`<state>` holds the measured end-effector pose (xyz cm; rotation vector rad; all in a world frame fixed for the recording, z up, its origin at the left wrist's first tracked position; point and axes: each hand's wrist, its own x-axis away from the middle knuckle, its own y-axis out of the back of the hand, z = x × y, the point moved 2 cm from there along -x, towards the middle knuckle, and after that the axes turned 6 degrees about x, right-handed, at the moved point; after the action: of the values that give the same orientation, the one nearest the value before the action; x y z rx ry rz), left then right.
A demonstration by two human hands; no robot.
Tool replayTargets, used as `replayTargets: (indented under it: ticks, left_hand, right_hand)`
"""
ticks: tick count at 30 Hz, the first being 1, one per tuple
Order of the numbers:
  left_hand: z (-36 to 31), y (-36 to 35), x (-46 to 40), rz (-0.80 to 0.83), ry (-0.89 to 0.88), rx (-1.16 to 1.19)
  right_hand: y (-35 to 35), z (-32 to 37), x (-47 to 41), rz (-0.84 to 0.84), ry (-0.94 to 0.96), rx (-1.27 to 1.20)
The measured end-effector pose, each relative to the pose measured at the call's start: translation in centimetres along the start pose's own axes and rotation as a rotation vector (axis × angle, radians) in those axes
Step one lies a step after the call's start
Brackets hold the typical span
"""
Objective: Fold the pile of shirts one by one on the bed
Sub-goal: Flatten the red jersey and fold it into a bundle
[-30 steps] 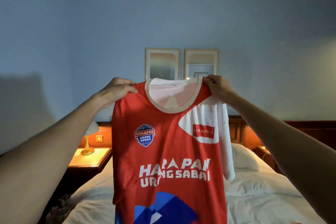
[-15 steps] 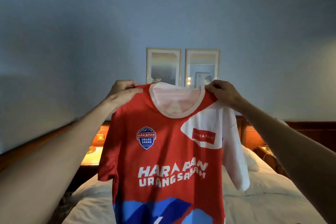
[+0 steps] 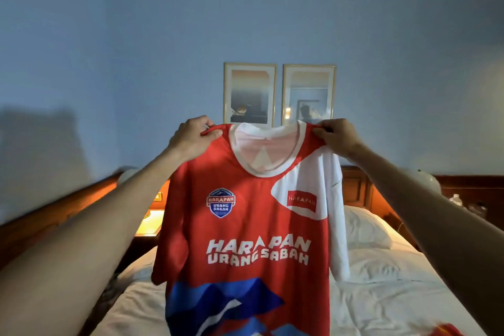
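- red shirt point(image 3: 245, 226) held up at centre frame, front print facing the camera, collar at top, hem running off the bottom edge.
- left hand point(image 3: 191, 142) at centre-left: fingers and thumb curled in a pinch grip on the red shoulder seam, just beside the collar.
- right hand point(image 3: 338, 136) at centre-right: same pinch grip on the opposite shoulder, where the red meets the white panel.
- both grips near level, shoulder line close to horizontal, slight sag between.
- key relation: long axis of shirt vertical, hanging straight down from the two grips; whole body of cloth below the hands, none above.
- bed point(image 3: 395, 294) in lower frame, behind and beneath the hanging cloth; lower hem out of view, so contact with the bedding cannot be told.
- neither hand clearly nearer the bed; both roughly equal in reach, arms extended.
- judgement: shirt spread and squared, not yet laid down; next move likely lowering forward onto the bed, keeping the shoulder line taut.
- risk, judged: sleeves hanging loose at both sides, may tuck under on landing.
- scrap of red fabric point(image 3: 447, 331) at lower right corner, on the bed; possibly another shirt, too little visible to say.
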<state>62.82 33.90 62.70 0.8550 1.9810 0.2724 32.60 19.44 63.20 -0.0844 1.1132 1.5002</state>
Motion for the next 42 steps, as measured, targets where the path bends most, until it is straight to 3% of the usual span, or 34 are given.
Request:
replayTargets:
  ticks: [6,9,11,14,17,21,24,27,28,31,34,37,42]
  left_hand:
    - [-0.6,-0.4,-0.4,-0.132,0.099,0.216]
    - [-0.6,-0.2,-0.5,-0.132,0.136,0.351]
    - [-0.6,-0.4,-0.5,-0.094,0.072,0.239]
    - [-0.2,-0.2,-0.3,-0.166,0.01,0.164]
    - [0.3,-0.2,0.2,-0.181,-0.017,0.039]
    - [0.4,-0.2,1.0,-0.282,-0.126,-0.068]
    - [0.7,-0.3,0.8,-0.153,-0.067,-0.161]
    - [1.2,0.3,0.6,-0.218,-0.044,0.036]
    - [1.5,0.4,0.6,-0.189,-0.016,0.07]
    - [2.1,0.2,1.8,0.039,0.193,0.026]
    - [3.1,-0.1,2.4,-0.012,0.216,0.186]
    - [4.0,-1.1,2.8,0.045,0.233,0.122]
    - [7.4,-2.4,3.8,0.026,0.236,0.206]
  right_hand:
    - [-0.6,-0.5,0.1,-0.033,-0.061,-0.116]
    - [-0.5,-0.2,0.1,0.051,-0.053,-0.12]
    - [0.0,0.1,0.0,0.068,-0.019,-0.103]
    - [0.7,0.3,-0.7,-0.021,0.009,-0.032]
    - [0.4,0.5,-0.7,0.017,0.011,0.084]
    - [0.1,0.4,-0.9,-0.138,0.038,-0.019]
    - [-0.8,0.6,-1.0,0.036,-0.015,0.062]
    - [-0.7,0.5,-1.1,-0.105,-0.007,0.012]
    - [-0.8,0.3,-1.0,-0.081,-0.014,0.023]
    - [-1.8,-0.1,-0.3,0.132,-0.04,0.157]
    - [-1.6,-0.5,-0.2,-0.034,0.001,0.089]
    - [-2.7,-1.1,0.3,0.09,-0.011,0.135]
    - [-4.5,-2.7,0.8,0.069,-0.039,0.192]
